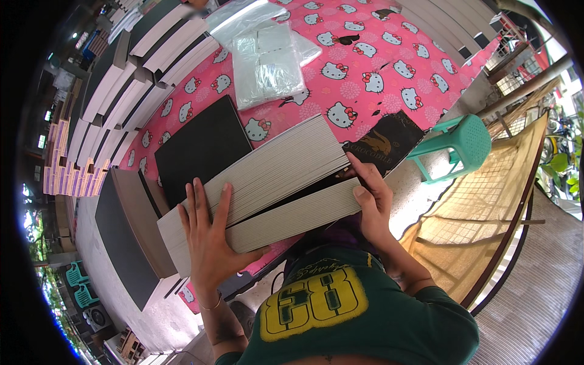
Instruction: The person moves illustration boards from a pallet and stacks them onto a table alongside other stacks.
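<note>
Nearby, a black board (204, 141) (packets (267, 68) beyond) shows behind the stack (277, 173)

Thick pale-grey layered block (280, 167) hides part of flat black rectangular panel (198, 143). Beyond block, right: pale-sided stacked slabs (447, 24), cropped at top. Far left of block: dark round-fronted box (96, 317), too small to identify.

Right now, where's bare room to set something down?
Bare pink tablecloth shows between the clear plastic and far-right stacks. Crowded: the left, with dark-covered stacks; nearby, where left hand and right hand touch pale stacks.
</note>
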{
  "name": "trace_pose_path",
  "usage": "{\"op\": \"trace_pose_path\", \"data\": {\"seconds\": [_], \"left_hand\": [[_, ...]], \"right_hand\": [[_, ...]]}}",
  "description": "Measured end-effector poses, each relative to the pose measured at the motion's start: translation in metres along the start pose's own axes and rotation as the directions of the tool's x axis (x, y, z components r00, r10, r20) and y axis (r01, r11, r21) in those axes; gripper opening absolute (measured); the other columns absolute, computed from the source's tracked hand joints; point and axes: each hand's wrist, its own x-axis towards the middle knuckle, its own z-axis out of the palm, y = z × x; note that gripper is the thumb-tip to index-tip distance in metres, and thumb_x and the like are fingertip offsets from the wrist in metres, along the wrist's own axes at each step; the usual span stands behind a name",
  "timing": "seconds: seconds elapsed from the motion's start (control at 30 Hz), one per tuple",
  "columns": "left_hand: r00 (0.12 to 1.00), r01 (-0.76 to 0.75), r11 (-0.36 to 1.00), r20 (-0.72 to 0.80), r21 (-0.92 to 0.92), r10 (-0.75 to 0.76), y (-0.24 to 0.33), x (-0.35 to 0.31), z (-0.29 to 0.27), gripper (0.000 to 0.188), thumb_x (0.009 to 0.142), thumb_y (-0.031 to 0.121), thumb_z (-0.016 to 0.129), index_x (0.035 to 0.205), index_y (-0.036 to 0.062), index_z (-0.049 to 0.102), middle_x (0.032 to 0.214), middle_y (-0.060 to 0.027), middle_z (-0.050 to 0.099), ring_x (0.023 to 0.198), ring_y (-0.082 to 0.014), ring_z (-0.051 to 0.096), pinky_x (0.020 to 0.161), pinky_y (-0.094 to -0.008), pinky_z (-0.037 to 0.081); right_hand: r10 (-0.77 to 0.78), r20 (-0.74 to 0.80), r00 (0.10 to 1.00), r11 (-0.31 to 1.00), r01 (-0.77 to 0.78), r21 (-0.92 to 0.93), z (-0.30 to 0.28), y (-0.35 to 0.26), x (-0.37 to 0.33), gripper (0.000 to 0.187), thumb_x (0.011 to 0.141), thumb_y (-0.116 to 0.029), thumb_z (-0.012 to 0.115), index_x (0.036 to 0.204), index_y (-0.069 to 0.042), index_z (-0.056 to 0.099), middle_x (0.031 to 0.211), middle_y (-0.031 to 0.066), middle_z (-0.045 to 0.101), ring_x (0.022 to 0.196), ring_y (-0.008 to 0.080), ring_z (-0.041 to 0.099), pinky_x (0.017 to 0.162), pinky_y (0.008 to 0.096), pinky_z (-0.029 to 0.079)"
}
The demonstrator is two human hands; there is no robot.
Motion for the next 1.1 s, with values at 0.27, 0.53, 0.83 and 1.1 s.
{"op": "trace_pose_path", "data": {"seconds": [0.27,0.53,0.83,1.1], "left_hand": [[1.0,-0.007,1.0,0.001,-0.004,0.007,-0.001,0.0,0.001,0.114,0.052,0.066,0.081,0.148,0.0178,0.041,0.156,-0.0308,0.017,0.146,-0.0445,0.013,0.113,-0.0627,0.011],[1.0,-0.011,1.0,-0.005,0.013,0.011,-0.001,0.001,0.001,0.118,0.049,0.063,0.083,0.149,0.017,0.039,0.156,-0.0288,0.016,0.146,-0.0444,0.014,0.114,-0.062,0.012],[1.0,-0.006,1.0,-0.001,-0.015,0.006,0.0,-0.001,-0.001,0.115,0.051,0.063,0.083,0.148,0.0182,0.04,0.155,-0.0303,0.018,0.146,-0.0446,0.014,0.115,-0.0601,0.01],[0.987,-0.114,0.994,0.114,-0.001,0.113,-0.008,0.0,-0.021,0.122,0.051,0.064,0.083,0.15,0.0147,0.032,0.152,-0.0271,0.025,0.144,-0.044,0.019,0.114,-0.0609,0.013]], "right_hand": [[-0.024,-0.009,1.0,1.0,0.024,0.002,0.0,0.001,0.0,0.05,0.089,-0.009,0.05,0.139,0.0,0.051,0.102,0.0085,0.055,0.098,0.0163,0.05,0.092,0.0277,0.038],[-0.028,-0.008,1.0,1.0,0.028,-0.008,-0.001,0.002,0.0,0.05,0.089,-0.008,0.05,0.139,0.0,0.05,0.101,0.0086,0.055,0.098,0.0164,0.052,0.091,0.0277,0.038],[-0.044,-0.028,0.999,0.997,0.045,0.064,-0.003,0.013,0.0,0.046,0.087,-0.01,0.056,0.131,0.001,0.049,0.117,0.0095,0.046,0.107,0.0179,0.048,0.094,0.0299,0.039],[-0.09,0.386,0.918,0.983,0.02,0.181,-0.028,0.035,0.021,0.11,0.054,-0.051,0.092,0.135,-0.004,0.034,0.129,0.0127,0.043,0.124,0.0238,0.042,0.104,0.0364,0.032]]}}
